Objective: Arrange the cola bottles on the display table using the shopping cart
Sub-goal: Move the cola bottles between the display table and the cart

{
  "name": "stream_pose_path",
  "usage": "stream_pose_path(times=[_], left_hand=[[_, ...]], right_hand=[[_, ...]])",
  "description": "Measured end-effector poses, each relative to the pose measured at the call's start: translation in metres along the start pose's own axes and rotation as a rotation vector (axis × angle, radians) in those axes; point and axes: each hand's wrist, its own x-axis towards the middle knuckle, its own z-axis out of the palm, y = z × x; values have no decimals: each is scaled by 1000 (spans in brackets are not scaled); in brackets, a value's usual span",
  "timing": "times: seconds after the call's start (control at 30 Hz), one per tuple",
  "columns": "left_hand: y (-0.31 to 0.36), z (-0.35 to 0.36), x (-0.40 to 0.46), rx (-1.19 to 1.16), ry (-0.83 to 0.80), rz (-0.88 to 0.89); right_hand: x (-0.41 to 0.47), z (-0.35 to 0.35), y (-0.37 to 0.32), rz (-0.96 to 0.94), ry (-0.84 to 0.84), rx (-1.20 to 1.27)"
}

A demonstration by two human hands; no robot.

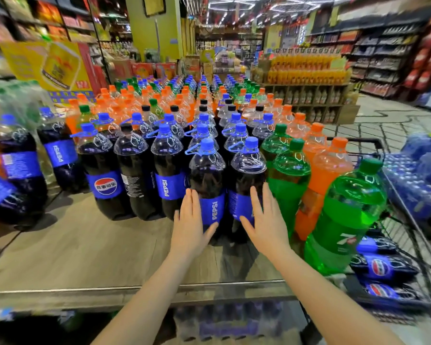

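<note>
Table's mostly stocked already. Left hand [189, 227] and right hand [265, 225], fingers flat and spread, press two front-row cola bottles [208, 180] on the display table [85, 257] (more still lie in the shopping cart [408, 282]).

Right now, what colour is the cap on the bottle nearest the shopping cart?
Green: the 7UP bottle has a green cap, seen best in the head view.
</note>
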Motion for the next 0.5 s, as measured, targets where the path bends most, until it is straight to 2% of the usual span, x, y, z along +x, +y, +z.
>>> stream_pose_path(times=[0.1,0.27,0.5], left_hand=[[-3,-14,-23,137,-35,155],[-6,-30,-62,238,-42,351],[10,-46,-127,207,-136,444]], right_hand=[[-34,-7,-1,-4,-101,-61],[-94,-29,-4,-25,-138,-77],[-175,-60,-15,7,-233,-68]])
